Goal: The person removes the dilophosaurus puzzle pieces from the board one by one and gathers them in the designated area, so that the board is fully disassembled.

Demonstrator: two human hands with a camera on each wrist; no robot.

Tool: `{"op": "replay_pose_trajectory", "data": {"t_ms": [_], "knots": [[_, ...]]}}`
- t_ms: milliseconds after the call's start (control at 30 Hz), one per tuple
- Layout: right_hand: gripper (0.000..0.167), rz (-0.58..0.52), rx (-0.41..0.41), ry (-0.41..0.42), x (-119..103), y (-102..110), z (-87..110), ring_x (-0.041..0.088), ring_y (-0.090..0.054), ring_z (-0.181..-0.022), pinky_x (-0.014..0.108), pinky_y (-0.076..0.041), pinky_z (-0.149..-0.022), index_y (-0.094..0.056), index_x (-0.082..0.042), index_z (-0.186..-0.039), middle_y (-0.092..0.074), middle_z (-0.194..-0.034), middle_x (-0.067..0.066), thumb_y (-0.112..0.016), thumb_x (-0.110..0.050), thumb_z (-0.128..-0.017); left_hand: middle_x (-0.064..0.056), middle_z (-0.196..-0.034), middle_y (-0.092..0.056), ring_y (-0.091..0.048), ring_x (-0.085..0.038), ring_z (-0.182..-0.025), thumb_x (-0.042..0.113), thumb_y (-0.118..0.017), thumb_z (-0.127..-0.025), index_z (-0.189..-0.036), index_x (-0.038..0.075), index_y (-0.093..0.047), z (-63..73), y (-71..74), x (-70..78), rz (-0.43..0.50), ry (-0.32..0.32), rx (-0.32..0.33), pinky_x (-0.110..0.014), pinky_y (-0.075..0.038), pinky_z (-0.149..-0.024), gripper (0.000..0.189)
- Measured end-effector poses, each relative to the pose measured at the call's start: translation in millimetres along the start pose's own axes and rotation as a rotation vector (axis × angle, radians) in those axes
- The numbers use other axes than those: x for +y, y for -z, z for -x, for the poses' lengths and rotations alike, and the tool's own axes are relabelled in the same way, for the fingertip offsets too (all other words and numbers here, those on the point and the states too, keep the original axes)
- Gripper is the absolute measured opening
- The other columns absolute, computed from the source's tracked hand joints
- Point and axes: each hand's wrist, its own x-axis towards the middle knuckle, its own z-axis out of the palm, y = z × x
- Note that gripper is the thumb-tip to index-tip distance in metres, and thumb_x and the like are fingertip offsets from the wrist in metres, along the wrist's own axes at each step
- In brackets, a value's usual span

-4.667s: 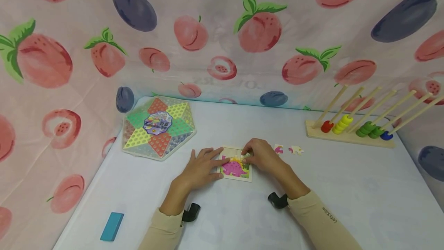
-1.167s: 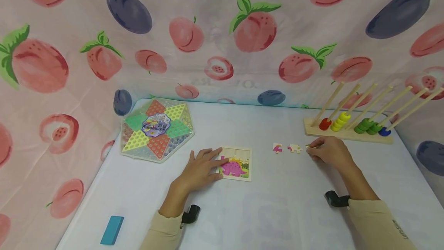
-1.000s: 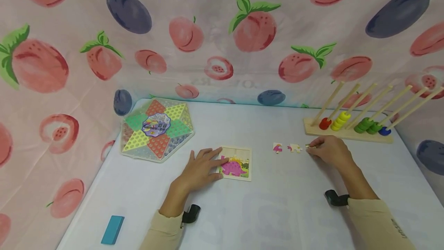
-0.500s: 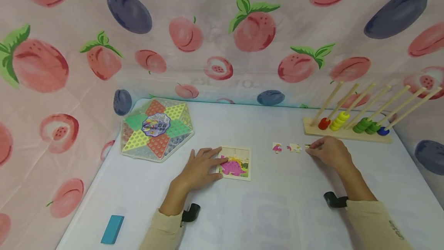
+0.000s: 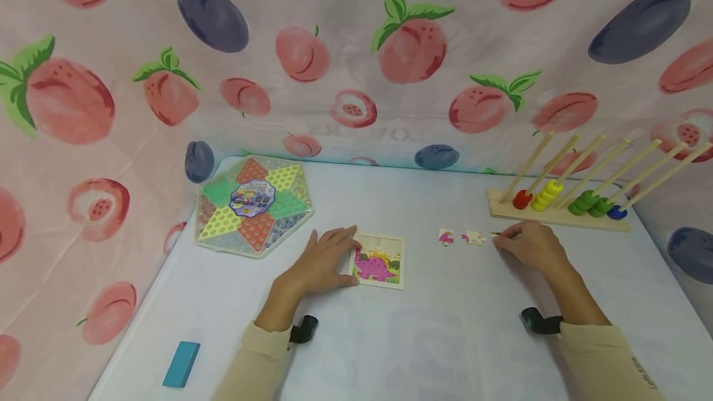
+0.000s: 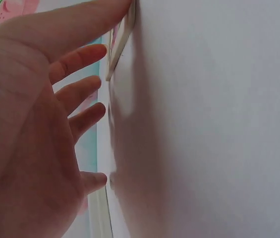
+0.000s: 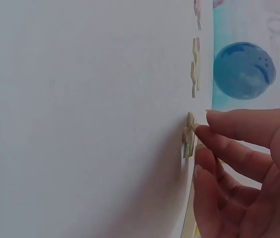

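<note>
A small wooden puzzle tray (image 5: 380, 285) lies mid-table, its assembled pieces showing a pink dinosaur (image 5: 374, 268); bare wood shows along the top. My left hand (image 5: 323, 262) is spread at the tray's left side, thumb by the lower corner and fingers along the upper left edge. In the left wrist view the thumb (image 6: 80, 25) reaches to the tray's edge (image 6: 122, 47). Farther right, my right hand (image 5: 531, 249) has its fingertips on a loose puzzle piece (image 7: 188, 139), pinching it close to the tabletop. Two more pieces, one pink (image 5: 446, 237) and one pale (image 5: 473, 237), lie left of it.
A Chinese checkers box (image 5: 253, 203) sits at the back left. On the back right stands a wooden peg rack (image 5: 557, 215) with colored beads, behind my right hand. A blue block (image 5: 181, 364) lies at the front left. Fruit-printed cloth hangs behind the table.
Since the oldest frame my right hand has gone from the tray rightward to the loose piece, staying there lately. My left fingers have just drawn off the dinosaur to the tray's left edge.
</note>
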Motion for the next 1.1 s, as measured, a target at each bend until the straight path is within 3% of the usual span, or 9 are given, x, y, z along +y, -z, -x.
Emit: {"op": "replay_pose_trajectory", "data": {"t_ms": [267,567,833,1100], "knots": [[0.042,0.001,0.035,0.022,-7,-1,3.9,0.031,-0.059,-0.091,0.032,-0.045,-0.067,-0.073,-0.002,-0.111,-0.072,-0.106,0.02,-0.071,-0.04,-0.093,0.004,-0.165,-0.04,-0.028,-0.025,-0.158,0.041,-0.083,-0.083,-0.141,0.025,-0.058,-1.6,3.7,-8.2,0.041,-0.004,-0.014,-0.07,-0.004,-0.127,0.066],[0.036,-0.044,0.063,0.124,-46,-13,4.8,0.023,-0.063,-0.086,0.026,-0.045,-0.066,-0.072,-0.01,-0.109,-0.072,-0.106,0.013,-0.072,-0.041,-0.091,0.004,-0.163,-0.043,-0.034,-0.026,-0.152,0.039,-0.086,-0.081,-0.141,0.023,-0.059,-6.7,7.6,-16.7,0.042,-0.054,-0.015,-0.07,-0.005,-0.127,0.067],[0.031,-0.051,0.067,0.307,-83,-41,-0.6,0.021,-0.065,-0.09,0.028,-0.052,-0.071,-0.072,-0.012,-0.112,-0.072,-0.104,0.008,-0.077,-0.033,-0.09,0.006,-0.163,-0.043,-0.035,-0.025,-0.151,0.041,-0.088,-0.077,-0.142,0.025,-0.058,-9.4,7.4,-20.7,0.048,-0.055,-0.017,-0.068,-0.005,-0.127,0.073],[0.029,-0.072,-0.027,0.49,-126,-63,5.8,0.023,-0.063,-0.105,0.042,-0.056,-0.091,-0.074,-0.015,-0.113,-0.073,-0.114,0.003,-0.082,-0.021,-0.086,0.005,-0.163,-0.043,-0.033,-0.025,-0.153,0.044,-0.089,-0.075,-0.144,0.025,-0.057,-9.6,8.5,-19.8,0.054,-0.053,-0.032,-0.068,-0.004,-0.127,0.078]]}}
